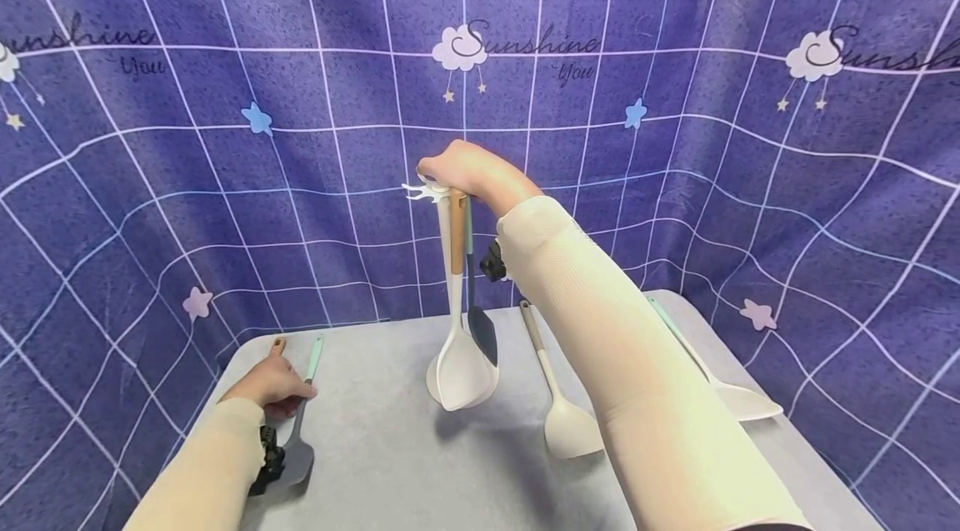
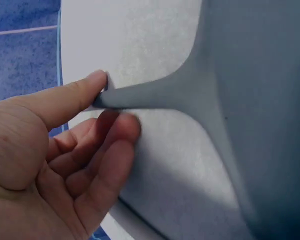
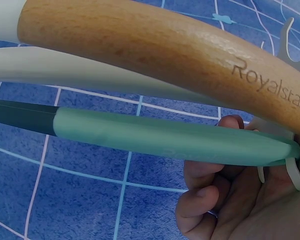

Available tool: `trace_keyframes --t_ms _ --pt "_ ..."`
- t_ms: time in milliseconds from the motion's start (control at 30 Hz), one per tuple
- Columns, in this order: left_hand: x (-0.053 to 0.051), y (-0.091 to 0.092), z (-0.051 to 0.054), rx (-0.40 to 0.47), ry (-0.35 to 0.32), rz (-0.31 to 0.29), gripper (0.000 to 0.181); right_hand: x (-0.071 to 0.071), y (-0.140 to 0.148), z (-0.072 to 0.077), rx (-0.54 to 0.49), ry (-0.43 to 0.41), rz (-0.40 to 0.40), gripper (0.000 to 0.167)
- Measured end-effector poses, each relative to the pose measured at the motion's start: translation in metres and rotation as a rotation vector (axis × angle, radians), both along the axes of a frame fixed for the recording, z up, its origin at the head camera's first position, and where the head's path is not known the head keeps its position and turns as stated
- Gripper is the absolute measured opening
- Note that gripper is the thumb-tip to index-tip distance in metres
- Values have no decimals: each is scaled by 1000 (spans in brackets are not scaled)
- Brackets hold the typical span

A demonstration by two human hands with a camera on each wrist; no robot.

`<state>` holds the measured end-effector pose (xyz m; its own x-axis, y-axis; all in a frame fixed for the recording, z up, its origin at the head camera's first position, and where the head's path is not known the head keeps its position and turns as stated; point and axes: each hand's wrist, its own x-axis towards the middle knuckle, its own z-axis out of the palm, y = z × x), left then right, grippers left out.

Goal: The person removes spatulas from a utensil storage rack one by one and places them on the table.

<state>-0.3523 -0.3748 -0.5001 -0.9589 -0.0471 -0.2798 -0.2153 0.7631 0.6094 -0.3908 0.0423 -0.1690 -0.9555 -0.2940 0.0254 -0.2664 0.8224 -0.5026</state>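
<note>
My right hand (image 1: 471,168) holds up a white hook rack (image 1: 426,192) by its top. From it hang a white ladle (image 1: 463,373) with a wooden handle (image 3: 155,55), a white-handled utensil (image 1: 445,235) behind it, and a dark utensil (image 1: 483,335) with a green handle (image 3: 155,136). Their heads hang above the table. At the left, my left hand (image 1: 272,385) pinches the thin neck of a grey spatula (image 2: 190,85) with a green handle (image 1: 315,352). A wooden handle (image 1: 278,345) shows just beyond that hand; the rest of it is hidden.
On the grey table (image 1: 367,439), a beige turner (image 1: 570,431) lies right of the hanging utensils, partly behind my right sleeve. Farther right lies a white utensil (image 1: 742,403) with a green handle. A blue checked cloth (image 1: 337,139) surrounds the table.
</note>
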Motion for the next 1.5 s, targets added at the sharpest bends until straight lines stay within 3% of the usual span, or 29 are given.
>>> trace_keyframes --t_ms 233,533,733,1167,1500 --pt "-1 -7 1 46 33 -12 19 0 -1 -1 -7 -5 -20 48" --pt "-7 -11 -4 -64 87 -32 12 2 -3 -1 -1 -4 -11 49" --pt "-3 -4 2 -116 82 -37 12 7 -1 4 10 -20 6 54" --pt "0 0 7 -100 44 -12 20 7 0 4 -7 -26 13 46" --pt "-6 -1 2 -85 38 -7 19 3 -1 1 -12 -8 2 47"
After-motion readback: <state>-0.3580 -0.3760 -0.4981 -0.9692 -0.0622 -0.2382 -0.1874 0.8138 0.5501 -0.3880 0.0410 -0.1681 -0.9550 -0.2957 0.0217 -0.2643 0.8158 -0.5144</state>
